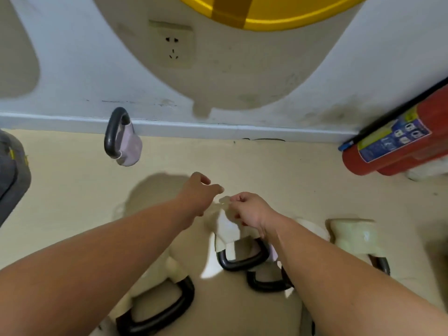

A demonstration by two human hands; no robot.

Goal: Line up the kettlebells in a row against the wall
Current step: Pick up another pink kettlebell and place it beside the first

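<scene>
A pale lilac kettlebell (pixel 126 144) with a black handle stands at the baseboard of the wall (pixel 218 128), left of centre. Several cream kettlebells with black handles sit near me: one under my right hand (pixel 228 232), one at the bottom left (pixel 157 304), one at the right (pixel 356 235), and a handle (pixel 266 283) partly hidden by my right forearm. My left hand (pixel 198 192) hovers above the floor, fingers loosely apart, holding nothing. My right hand (pixel 249 209) hangs over the middle kettlebell with fingers curled; it grips nothing I can see.
A red fire extinguisher (pixel 397 146) leans against the wall at the right. A dark grey object (pixel 12 170) sits at the left edge. A wall socket (pixel 173 44) is above the baseboard. Bare beige floor runs along the wall between the lilac kettlebell and the extinguisher.
</scene>
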